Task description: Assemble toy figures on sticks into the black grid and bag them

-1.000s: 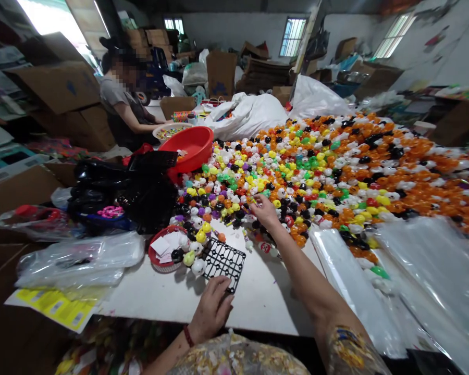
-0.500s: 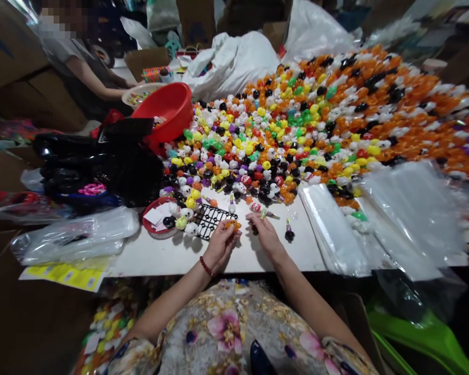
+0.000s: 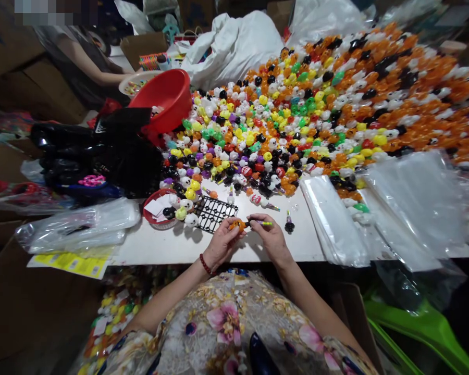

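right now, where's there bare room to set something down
The white table shows bare along its front edge between the left plastic bags and left hand, below the red basket and black grid; also between the right hand and right plastic bags, in front of a small dark piece. Beyond the hands, coloured pieces crowd it.

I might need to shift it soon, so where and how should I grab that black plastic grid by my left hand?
Probably pinch the rectangular black plastic grid at its far right corner, from the right: its thin bars suit pinching, multicoloured plastic balls crowd its left, and the left hand sits by its near right side.
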